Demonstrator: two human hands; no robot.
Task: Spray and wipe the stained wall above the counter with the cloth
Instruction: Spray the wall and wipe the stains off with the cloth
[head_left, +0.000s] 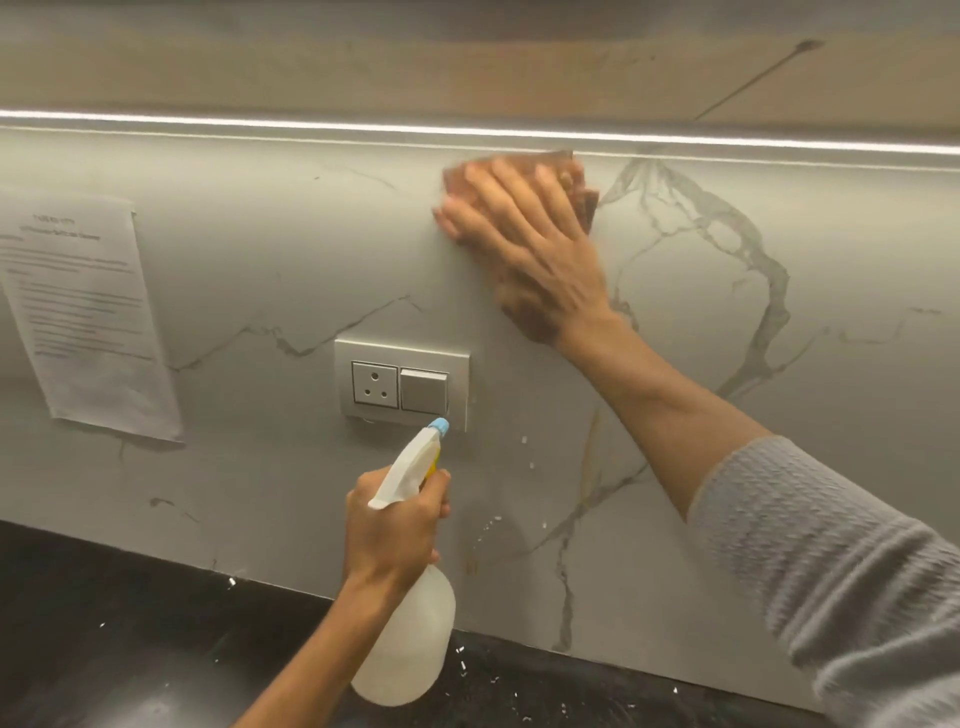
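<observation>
Cloth (582, 179) lies flat under the open-fingered right hand (524, 244), pressed to the wall (260, 260) near its top edge; left hand (395, 525) grips the spray bottle (410, 639) above the worktop (104, 623).

Single view, worn on your head. It faces the wall (249, 270) close up, looking forward and slightly down. The wall fills most of the frame; the light strip (311, 122) runs along the top, the worktop (104, 623) crosses the bottom. Wide lens: both lines bow. Your left hand (395, 525) sits low centre, your right hand (524, 244) upper centre.
</observation>
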